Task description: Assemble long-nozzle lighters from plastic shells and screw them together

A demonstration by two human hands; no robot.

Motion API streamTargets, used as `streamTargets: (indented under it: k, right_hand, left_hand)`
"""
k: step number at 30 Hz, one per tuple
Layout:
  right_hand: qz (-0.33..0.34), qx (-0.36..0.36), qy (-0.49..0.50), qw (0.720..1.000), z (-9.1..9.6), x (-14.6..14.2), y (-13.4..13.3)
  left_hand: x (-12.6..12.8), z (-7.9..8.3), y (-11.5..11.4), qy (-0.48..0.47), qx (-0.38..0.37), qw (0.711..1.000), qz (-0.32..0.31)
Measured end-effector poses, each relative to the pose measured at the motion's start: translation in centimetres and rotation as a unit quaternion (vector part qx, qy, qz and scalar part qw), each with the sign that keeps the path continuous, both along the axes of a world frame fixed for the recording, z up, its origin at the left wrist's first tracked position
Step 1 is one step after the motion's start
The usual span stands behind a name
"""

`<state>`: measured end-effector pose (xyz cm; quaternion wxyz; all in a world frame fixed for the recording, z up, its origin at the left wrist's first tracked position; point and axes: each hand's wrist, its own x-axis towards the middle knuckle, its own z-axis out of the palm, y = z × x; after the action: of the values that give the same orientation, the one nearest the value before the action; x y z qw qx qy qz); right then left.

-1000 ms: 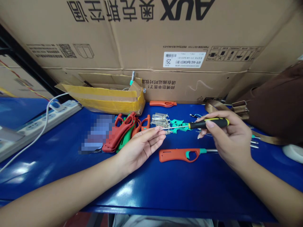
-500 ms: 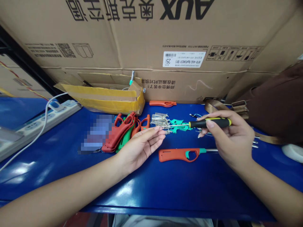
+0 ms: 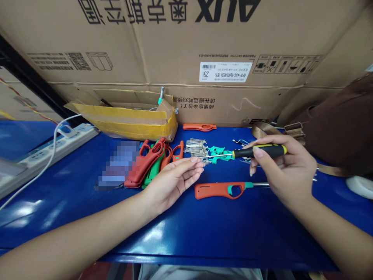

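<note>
A screwdriver (image 3: 259,151) with a black and yellow handle is held level in my right hand (image 3: 287,167), its thin shaft pointing left. The shaft's tip reaches the pinched thumb and fingertips of my left hand (image 3: 177,177); whether they grip only the tip or some tiny piece as well, I cannot tell. Below the shaft lies an orange lighter (image 3: 215,190) with a teal trigger, its metal barrel running right and partly hidden by my right hand. Behind the shaft are teal plastic parts (image 3: 218,152) and a pile of small metal-and-clear parts (image 3: 196,147).
Red, orange and green lighter casings (image 3: 145,165) lie left of my left hand, beside a blurred-out object (image 3: 119,165). A yellow-taped carton (image 3: 131,120) and an orange casing (image 3: 199,127) sit at the back. A power strip (image 3: 52,153) is far left, a brown bag (image 3: 340,124) right.
The hands keep nearly the same pose. My right fingers have shifted slightly around the handle. The whole view has moved a little.
</note>
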<state>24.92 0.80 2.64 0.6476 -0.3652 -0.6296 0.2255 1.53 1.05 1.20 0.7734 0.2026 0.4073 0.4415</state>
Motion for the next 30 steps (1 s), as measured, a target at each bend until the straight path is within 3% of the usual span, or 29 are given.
streamTargets:
  k: [7, 12, 14, 15, 17, 19, 21, 24, 30]
  right_hand:
    - [0.013, -0.008, 0.026, 1.000, 0.1, 0.5, 0.2]
    - [0.011, -0.029, 0.102, 0.994, 0.7, 1.3, 0.8]
    - [0.001, -0.037, 0.137, 0.990, 1.1, 1.3, 1.0]
    - [-0.006, -0.041, 0.151, 0.988, 1.3, 1.3, 1.1]
    - [-0.017, -0.044, 0.161, 0.986, 1.5, 1.2, 1.2]
    - [-0.018, -0.033, 0.150, 0.988, 1.5, 1.1, 1.1]
    - [-0.001, -0.014, 0.125, 0.992, 1.3, 1.1, 1.0]
    - [0.056, -0.014, 0.077, 0.995, 1.0, 1.0, 0.5]
    - [0.152, -0.016, -0.031, 0.988, 0.7, 0.1, -1.1]
  left_hand:
    - [0.0, -0.1, -0.1, 0.016, 0.033, 0.998, -0.041]
    - [-0.2, 0.2, -0.4, 0.136, 0.157, 0.975, -0.084]
    - [-0.5, 0.3, -0.8, 0.251, 0.270, 0.922, -0.117]
    - [-0.7, 0.3, -1.0, 0.319, 0.334, 0.876, -0.142]
    - [-1.1, 0.3, -1.3, 0.453, 0.441, 0.750, -0.195]
    - [-1.5, 0.2, -1.4, 0.546, 0.493, 0.634, -0.240]
    - [-1.6, 0.0, -1.3, 0.578, 0.511, 0.573, -0.276]
    - [-1.5, -0.4, -1.0, 0.560, 0.529, 0.560, -0.305]
    - [-0.6, -1.8, -1.7, 0.493, 0.568, 0.584, -0.307]
